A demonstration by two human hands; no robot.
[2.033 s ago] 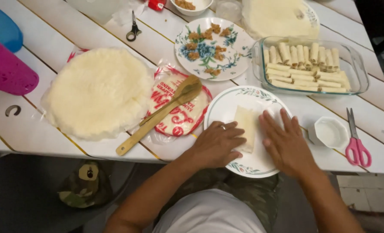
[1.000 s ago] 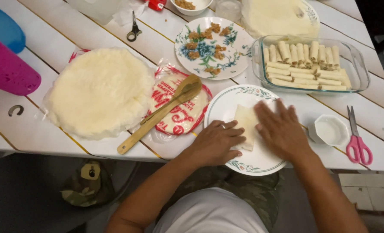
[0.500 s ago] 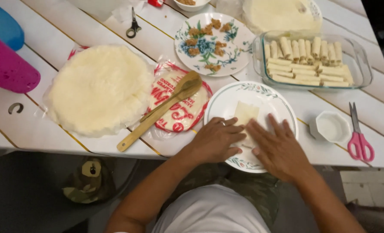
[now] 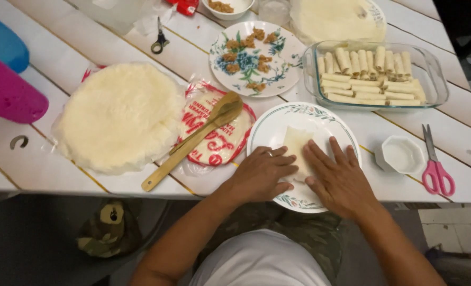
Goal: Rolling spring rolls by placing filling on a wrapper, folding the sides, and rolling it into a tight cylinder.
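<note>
Head view: looks straight down on a white plank tabletop [image 4: 61, 37] set out with wrappers, filling and finished rolls.
Wrapper [image 4: 295, 148]: pale thin sheet, lies on the rimmed white plate [image 4: 270, 127] at the near edge of the tabletop, partly folded, its near part hidden under both hands.
Left hand [image 4: 261, 173]: palm down, fingers together and slightly curled, tips pressed on the left side of the wrapper; no pinch visible.
Right hand [image 4: 341, 179]: palm down, fingers spread flat, tips on the right side of the wrapper, heel over the plate's near rim.
Arms: both forearms come in from below, angled toward each other, wrists low over the plate.
Risk, tearing: likely if the fingertips press or drag too hard, since the sheet looks very thin.
Risk, loose roll: uneven push from the two hands could skew the fold and let filling out at one end.
Risk, plate slip: plate sits at the tabletop edge; weight on the near rim could tip or slide it toward the lap.
Nearby: wooden spoon [image 4: 193, 140] on a printed packet [image 4: 214, 143], stack of round wrappers [image 4: 120, 116], flowered plate of browned filling [image 4: 248, 58], glass dish of finished rolls [image 4: 370, 71], small white bowl [image 4: 403, 155], pink-handled scissors [image 4: 435, 164].
</note>
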